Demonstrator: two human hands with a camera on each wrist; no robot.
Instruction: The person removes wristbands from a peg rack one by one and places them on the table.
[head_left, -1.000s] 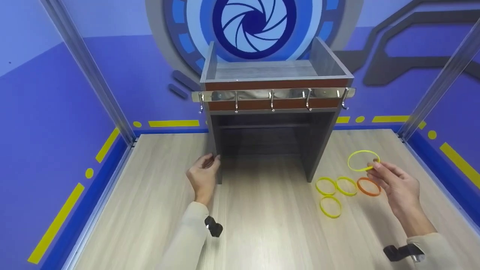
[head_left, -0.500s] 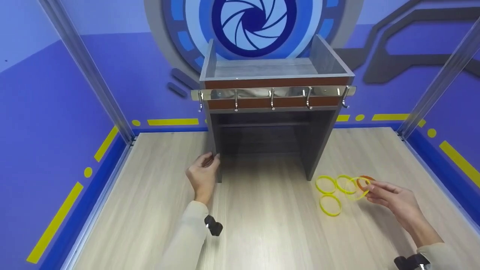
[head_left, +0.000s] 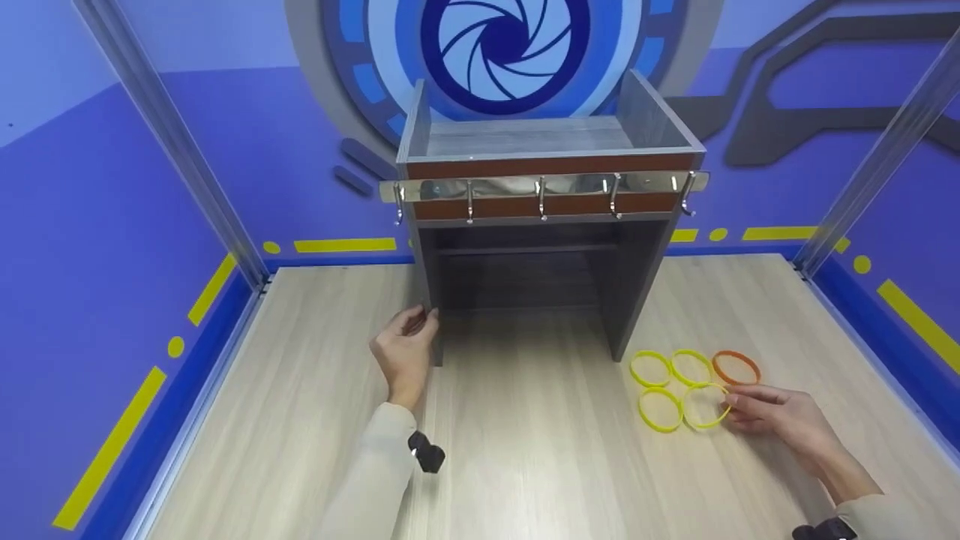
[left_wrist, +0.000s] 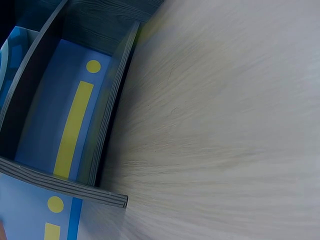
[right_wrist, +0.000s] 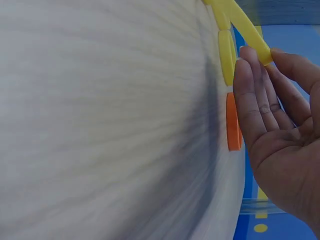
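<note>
In the head view my right hand (head_left: 784,424) pinches a yellow wristband (head_left: 703,428) between thumb and fingers, low over the table or touching it; I cannot tell which. The right wrist view shows this yellow wristband (right_wrist: 248,31) tilted, with the other fingers nearly straight beneath. Three more yellow wristbands (head_left: 660,430) lie flat close to its left and behind it. An orange wristband (head_left: 756,367) lies just beyond the fingers. My left hand (head_left: 405,351) grips the front edge of the left side panel of a grey rack (head_left: 637,300); only a sliver of skin shows in the left wrist view.
Across the rack's front runs a metal strip (head_left: 517,186) with several hooks, none bearing anything. An open-topped tray (head_left: 525,139) forms the rack's top. Blue-purple walls (head_left: 300,165) with metal corner posts enclose the wooden table (head_left: 525,450).
My right hand has come down and toward me with the yellow wristband, from above the orange one to beside the near yellow one. My left hand keeps its grip on the rack.
</note>
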